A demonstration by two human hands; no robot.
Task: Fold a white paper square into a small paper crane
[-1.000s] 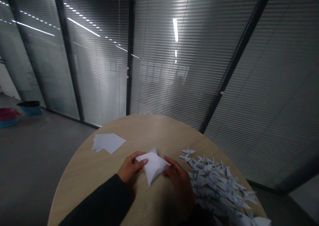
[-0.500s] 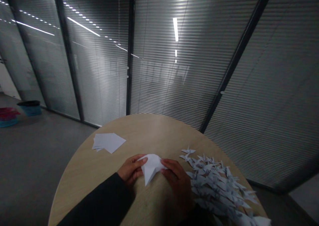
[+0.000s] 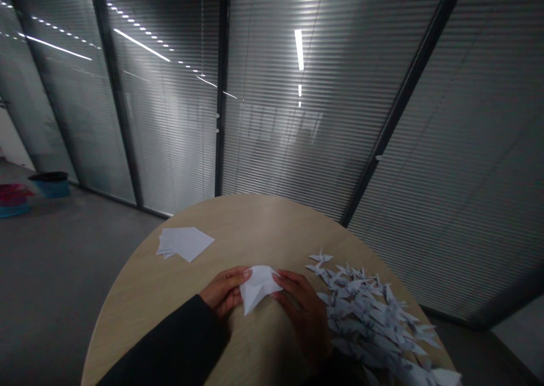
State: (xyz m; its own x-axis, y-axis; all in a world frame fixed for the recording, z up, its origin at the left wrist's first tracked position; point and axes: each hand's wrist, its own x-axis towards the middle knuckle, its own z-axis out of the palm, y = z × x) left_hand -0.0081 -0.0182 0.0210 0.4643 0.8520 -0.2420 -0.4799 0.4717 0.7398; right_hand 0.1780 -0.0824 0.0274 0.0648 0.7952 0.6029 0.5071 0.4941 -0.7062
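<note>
A partly folded sheet of white paper (image 3: 257, 287) is held between both hands, above the near half of the round table. My left hand (image 3: 226, 291) pinches its left edge, thumb on top and fingers behind. At the opposite edge my right hand (image 3: 300, 304) grips the paper between thumb and fingers. One pointed corner of the sheet hangs down toward me, and creases show across its face. Close by my right hand lies a heap of folded white paper cranes (image 3: 374, 312).
Several loose white paper sheets (image 3: 185, 242) lie stacked at the left of the wooden table (image 3: 263, 216). Glass partitions with blinds (image 3: 293, 165) stand just beyond its far edge. On the floor at far left are a blue bin (image 3: 51, 186) and a red-lined tub (image 3: 15, 199).
The paper between my hands has flattened a little, and its lower point has shifted slightly left. My right fingers and thumb have moved slightly inward over its edge.
</note>
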